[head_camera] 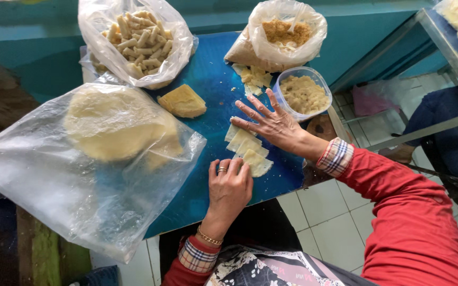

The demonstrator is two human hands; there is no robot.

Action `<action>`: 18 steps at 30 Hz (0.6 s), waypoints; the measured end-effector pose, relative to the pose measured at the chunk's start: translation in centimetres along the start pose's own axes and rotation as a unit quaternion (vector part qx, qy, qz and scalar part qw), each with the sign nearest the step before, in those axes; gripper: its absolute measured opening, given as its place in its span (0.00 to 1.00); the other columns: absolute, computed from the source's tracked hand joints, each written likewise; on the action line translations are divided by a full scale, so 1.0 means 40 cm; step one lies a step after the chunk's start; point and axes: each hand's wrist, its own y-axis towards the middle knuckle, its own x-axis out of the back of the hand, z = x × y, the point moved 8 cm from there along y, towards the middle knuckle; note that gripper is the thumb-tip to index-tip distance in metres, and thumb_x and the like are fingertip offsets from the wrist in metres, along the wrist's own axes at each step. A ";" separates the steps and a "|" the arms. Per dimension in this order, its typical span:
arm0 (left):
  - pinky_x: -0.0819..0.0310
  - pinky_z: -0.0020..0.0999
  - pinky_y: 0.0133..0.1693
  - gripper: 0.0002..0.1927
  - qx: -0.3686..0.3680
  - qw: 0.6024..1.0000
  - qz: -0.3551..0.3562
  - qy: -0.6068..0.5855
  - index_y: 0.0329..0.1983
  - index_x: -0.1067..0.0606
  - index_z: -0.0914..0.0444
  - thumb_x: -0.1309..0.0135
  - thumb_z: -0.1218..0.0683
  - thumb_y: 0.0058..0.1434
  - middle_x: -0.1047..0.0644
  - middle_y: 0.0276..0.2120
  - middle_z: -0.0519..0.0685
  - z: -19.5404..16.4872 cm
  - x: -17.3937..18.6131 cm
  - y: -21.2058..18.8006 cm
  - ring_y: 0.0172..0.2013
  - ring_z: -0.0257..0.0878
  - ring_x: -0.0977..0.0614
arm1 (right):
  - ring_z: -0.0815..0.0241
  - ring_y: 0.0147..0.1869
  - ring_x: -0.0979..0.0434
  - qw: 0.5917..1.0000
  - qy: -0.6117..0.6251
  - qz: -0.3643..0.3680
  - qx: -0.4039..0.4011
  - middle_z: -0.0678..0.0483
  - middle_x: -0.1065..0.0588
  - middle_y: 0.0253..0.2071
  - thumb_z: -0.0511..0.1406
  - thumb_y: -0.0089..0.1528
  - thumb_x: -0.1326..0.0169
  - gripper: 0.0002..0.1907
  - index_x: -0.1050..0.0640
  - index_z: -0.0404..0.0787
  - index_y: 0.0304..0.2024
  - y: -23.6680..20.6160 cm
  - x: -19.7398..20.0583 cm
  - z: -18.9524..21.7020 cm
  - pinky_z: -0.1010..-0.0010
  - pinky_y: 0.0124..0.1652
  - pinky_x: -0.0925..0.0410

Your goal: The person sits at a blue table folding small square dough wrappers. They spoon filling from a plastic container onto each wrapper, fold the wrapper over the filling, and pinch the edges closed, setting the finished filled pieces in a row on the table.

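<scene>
Blue worktop (208, 79) carries it all: your left hand (230, 188) curls its grip onto the nearest dough square (257, 162), your right hand (271, 123) lies spread flat just above the row. Roll evenly, pressing lightly.

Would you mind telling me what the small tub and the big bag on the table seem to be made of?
The tub looks like clear, glossy rigid plastic: its crumbly filling shows through. The bag looks like thin, wrinkled, cloudy plastic film over pale dough.

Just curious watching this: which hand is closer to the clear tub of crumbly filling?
Right. The right hand lies flat just below the tub; the left hand is farther down, on the dough squares.
</scene>
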 end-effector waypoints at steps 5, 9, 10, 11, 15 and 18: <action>0.33 0.52 0.55 0.06 0.001 1.000 0.002 -0.006 0.37 0.23 0.61 0.42 0.56 0.58 0.22 0.41 0.48 0.004 -0.003 0.002 0.45 0.46 0.21 | 0.45 0.78 0.43 0.999 0.017 0.008 -0.032 0.50 0.45 0.79 0.35 0.64 0.51 0.37 0.39 0.61 0.76 0.036 -0.002 -0.030 0.32 0.70 0.60; 0.34 0.52 0.55 0.06 -0.002 1.000 -0.006 -0.011 0.37 0.22 0.61 0.42 0.56 0.58 0.22 0.42 0.48 0.004 -0.002 0.000 0.45 0.46 0.21 | 0.44 0.77 0.41 0.996 0.069 -0.012 -0.052 0.49 0.44 0.76 0.31 0.60 0.49 0.40 0.37 0.62 0.75 0.010 0.064 -0.058 0.31 0.69 0.58; 0.33 0.52 0.55 0.06 -0.002 1.000 -0.006 -0.008 0.37 0.22 0.61 0.42 0.56 0.58 0.22 0.42 0.48 0.006 -0.002 0.001 0.45 0.46 0.22 | 0.44 0.77 0.41 0.993 0.113 -0.036 -0.030 0.49 0.44 0.77 0.31 0.61 0.49 0.39 0.37 0.61 0.74 -0.007 0.095 -0.048 0.31 0.69 0.57; 0.33 0.52 0.55 0.06 -0.002 1.000 -0.004 -0.006 0.37 0.22 0.61 0.42 0.56 0.58 0.22 0.41 0.48 0.005 -0.002 -0.002 0.45 0.46 0.22 | 0.44 0.77 0.42 0.986 0.158 -0.058 -0.008 0.48 0.44 0.77 0.31 0.63 0.49 0.37 0.37 0.60 0.74 -0.043 0.133 -0.031 0.30 0.70 0.57; 0.33 0.52 0.55 0.06 -0.006 1.000 -0.008 0.007 0.36 0.23 0.61 0.42 0.56 0.57 0.22 0.41 0.48 0.005 -0.007 -0.001 0.45 0.46 0.21 | 0.48 0.77 0.43 0.973 0.226 0.015 0.050 0.51 0.43 0.76 0.30 0.56 0.48 0.42 0.36 0.65 0.72 -0.140 0.172 0.056 0.32 0.69 0.57; 0.34 0.52 0.56 0.07 0.001 1.000 0.001 -0.005 0.39 0.22 0.61 0.42 0.56 0.58 0.23 0.40 0.47 0.008 -0.012 -0.003 0.45 0.46 0.22 | 0.49 0.77 0.43 0.972 0.231 0.044 0.028 0.51 0.44 0.75 0.29 0.54 0.48 0.43 0.36 0.69 0.69 -0.140 0.131 0.056 0.31 0.67 0.57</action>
